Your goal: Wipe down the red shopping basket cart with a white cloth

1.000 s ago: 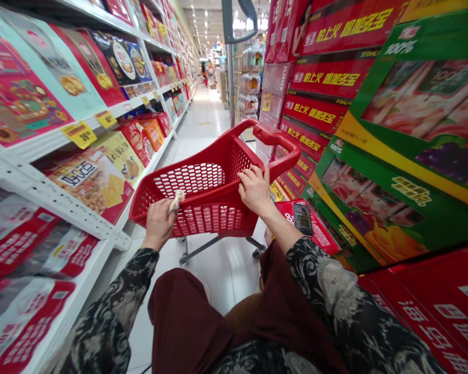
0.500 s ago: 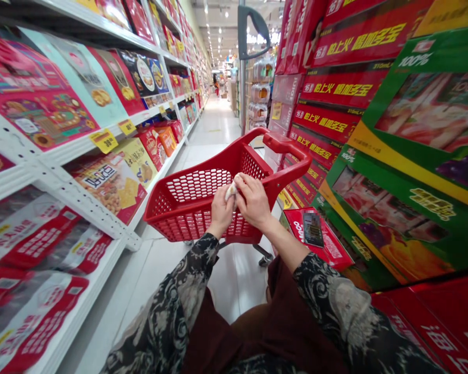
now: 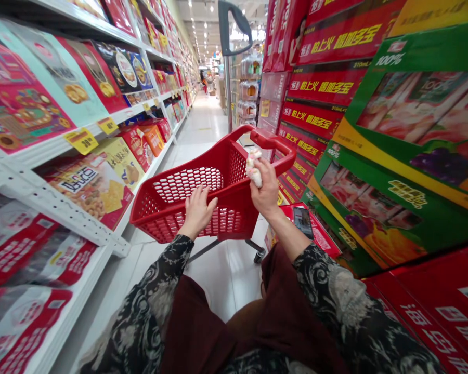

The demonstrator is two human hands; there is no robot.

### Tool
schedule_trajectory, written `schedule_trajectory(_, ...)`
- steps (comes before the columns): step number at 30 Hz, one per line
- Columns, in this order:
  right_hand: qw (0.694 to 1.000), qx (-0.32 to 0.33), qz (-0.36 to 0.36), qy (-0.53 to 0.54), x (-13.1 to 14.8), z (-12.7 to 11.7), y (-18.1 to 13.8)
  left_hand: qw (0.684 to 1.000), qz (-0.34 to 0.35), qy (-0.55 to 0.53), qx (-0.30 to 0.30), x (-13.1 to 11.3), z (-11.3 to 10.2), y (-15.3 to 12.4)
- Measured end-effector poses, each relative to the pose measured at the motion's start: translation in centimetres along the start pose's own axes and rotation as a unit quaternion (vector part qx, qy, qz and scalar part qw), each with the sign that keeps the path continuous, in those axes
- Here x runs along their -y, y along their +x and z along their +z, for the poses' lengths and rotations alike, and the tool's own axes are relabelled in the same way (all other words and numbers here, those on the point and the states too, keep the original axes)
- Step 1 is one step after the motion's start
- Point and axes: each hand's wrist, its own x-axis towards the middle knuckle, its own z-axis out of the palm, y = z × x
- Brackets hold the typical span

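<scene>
A red plastic shopping cart [image 3: 234,200] stands before me, its perforated basket pointing left and its handle at the right. My right hand [image 3: 265,189] is closed around a crumpled white cloth [image 3: 254,166] with pinkish and yellowish patches, close by the basket's rim near the handle end. My left hand [image 3: 198,208] lies at the basket's near side rim with fingers stretched out and nothing in them. Whether its fingers press on the rim I cannot tell. The underside of the cloth is hidden by my right hand.
Shelves [image 3: 89,124] of boxed snacks line the left side. Stacked red drink cartons [image 3: 315,122] and green juice boxes [image 3: 393,130] rise at the right. A phone [image 3: 303,222] lies on a red box. Beyond the cart stands a metal post [image 3: 228,88]; a person is far down the aisle.
My hands have come apart from around the cloth. The right hand has carried it toward the handle end, and the left has moved left and opened. The view has shifted slightly right.
</scene>
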Motion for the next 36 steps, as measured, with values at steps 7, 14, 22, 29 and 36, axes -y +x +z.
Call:
schedule_trajectory(7,0.982,0.104,-0.014,-0.159,-2.1,0.1,0.5,0.988,0.04,0.148,-0.004,2.3,1.9,-0.9)
schedule_trajectory(14,0.968,0.189,-0.111,-0.124,0.9,5.2,-2.9,0.99,0.038,0.136,-0.009,2.2,2.0,-0.4)
schedule_trajectory(22,0.98,0.127,-0.031,-0.153,-1.0,1.7,0.8,0.991,0.041,0.129,-0.003,2.2,1.9,-0.4)
schedule_trajectory(29,0.978,0.139,-0.043,-0.148,-0.3,3.1,0.7,0.992,0.03,0.121,-0.006,2.0,2.0,-0.5)
schedule_trajectory(36,0.964,0.206,-0.132,-0.099,1.4,5.8,-1.4,0.992,0.02,0.127,0.011,1.6,1.7,-0.6)
